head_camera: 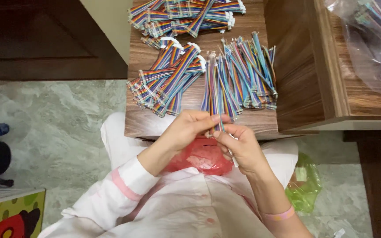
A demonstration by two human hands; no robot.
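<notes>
Both my hands meet at the near edge of a small wooden table (142, 123). My left hand (186, 128) and my right hand (240, 145) together pinch the near end of a multicoloured ribbon cable strip (213, 94), which runs away from me across the tabletop. A pile of split cable strips (250, 72) lies just right of it. A pile of flat rainbow ribbon cables with white connectors (170, 77) lies to the left. A further heap of the same cables (186, 17) sits at the table's far end.
A red plastic bag (201, 158) rests in my lap under the hands. A taller wooden cabinet (305, 66) stands to the right with a clear bag of cables (371, 39) on top. A green bag (305, 183) lies on the marble floor.
</notes>
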